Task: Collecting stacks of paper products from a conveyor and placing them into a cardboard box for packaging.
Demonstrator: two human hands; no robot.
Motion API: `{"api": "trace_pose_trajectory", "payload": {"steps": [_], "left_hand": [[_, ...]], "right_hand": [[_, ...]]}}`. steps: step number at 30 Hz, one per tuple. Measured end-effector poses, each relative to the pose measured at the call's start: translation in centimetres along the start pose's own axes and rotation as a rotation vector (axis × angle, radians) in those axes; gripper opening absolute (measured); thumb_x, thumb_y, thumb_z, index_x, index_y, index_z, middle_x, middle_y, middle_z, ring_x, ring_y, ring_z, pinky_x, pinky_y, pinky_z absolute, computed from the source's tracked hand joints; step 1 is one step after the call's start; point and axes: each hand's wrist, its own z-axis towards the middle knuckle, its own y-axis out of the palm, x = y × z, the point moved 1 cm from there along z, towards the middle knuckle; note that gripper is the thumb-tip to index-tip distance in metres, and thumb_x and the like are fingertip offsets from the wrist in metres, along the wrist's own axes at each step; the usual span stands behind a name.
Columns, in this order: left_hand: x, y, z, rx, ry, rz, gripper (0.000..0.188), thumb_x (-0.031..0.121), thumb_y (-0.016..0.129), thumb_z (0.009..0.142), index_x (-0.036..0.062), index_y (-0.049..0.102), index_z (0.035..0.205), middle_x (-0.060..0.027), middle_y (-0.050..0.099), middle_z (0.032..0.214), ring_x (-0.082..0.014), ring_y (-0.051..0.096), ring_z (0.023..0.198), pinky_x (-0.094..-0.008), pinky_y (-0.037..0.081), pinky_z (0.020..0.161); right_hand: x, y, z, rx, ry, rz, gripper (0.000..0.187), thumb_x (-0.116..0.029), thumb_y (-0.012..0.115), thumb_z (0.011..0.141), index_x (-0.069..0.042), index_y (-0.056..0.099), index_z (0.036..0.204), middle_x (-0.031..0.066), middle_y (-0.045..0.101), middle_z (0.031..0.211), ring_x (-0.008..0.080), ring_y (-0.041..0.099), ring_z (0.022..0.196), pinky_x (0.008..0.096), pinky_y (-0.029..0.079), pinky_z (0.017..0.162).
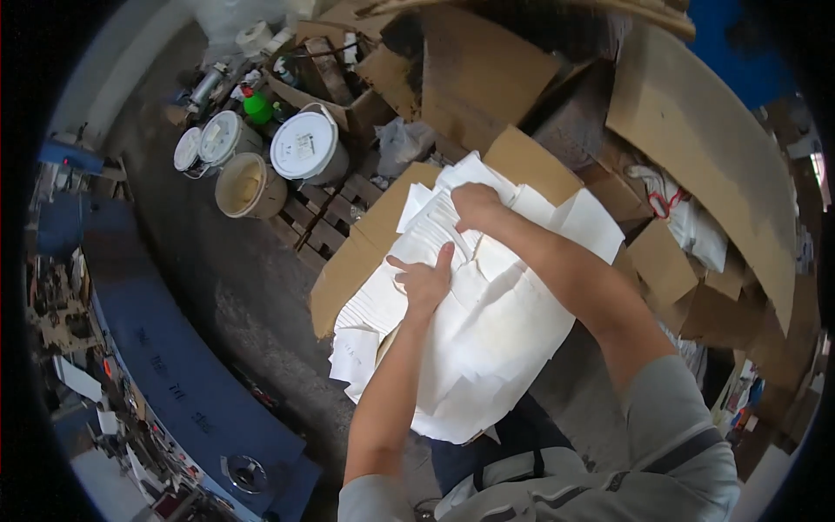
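An open cardboard box [355,254] in front of me is filled with white sheets, paper by the look of them. A row of thin white sheets [376,297] stands on edge along its left side, and large loose white sheets [487,339] drape over the near part. My left hand [424,283] rests on the row, thumb and forefinger spread, the other fingers partly hidden. Farther off, my right hand [476,206] presses on the sheets with its fingers curled in; what they grip, if anything, is hidden. A small white piece with handwriting [353,354] lies at the near left corner.
Beyond the box, a lidded white bucket [304,146] and an open bucket [250,185] stand by a wooden pallet [324,233]. A green bottle [256,104] is behind them. A long blue metal machine [174,365] runs along the left. Cardboard [696,148] crowds the right.
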Motion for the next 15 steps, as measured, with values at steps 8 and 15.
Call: {"api": "trace_pose_trajectory", "payload": {"steps": [8,15], "left_hand": [[-2.4,-4.8,-2.2,-0.026,-0.006,0.048,0.134,0.072,0.068,0.074,-0.0122,-0.005,0.149,-0.0438,0.021,0.147,-0.0476,0.031,0.139,-0.04,0.027,0.116],[-6.6,-8.9,-2.5,0.053,0.259,-0.274,0.106,0.056,0.074,0.079,-0.0098,0.025,0.146,-0.0279,0.049,0.136,-0.0322,0.052,0.123,-0.0355,0.045,0.099]], "right_hand": [[-3.5,-2.4,-6.5,0.139,-0.054,0.094,0.043,-0.033,0.077,0.077,0.0,0.065,0.101,0.0201,0.068,0.099,0.0352,0.066,0.097,0.0436,0.052,0.083],[-5.2,-3.8,-13.7,0.204,-0.135,0.252,0.052,-0.036,0.071,0.083,0.001,0.061,0.118,0.02,0.068,0.106,0.0348,0.066,0.097,0.0422,0.052,0.084]]}}
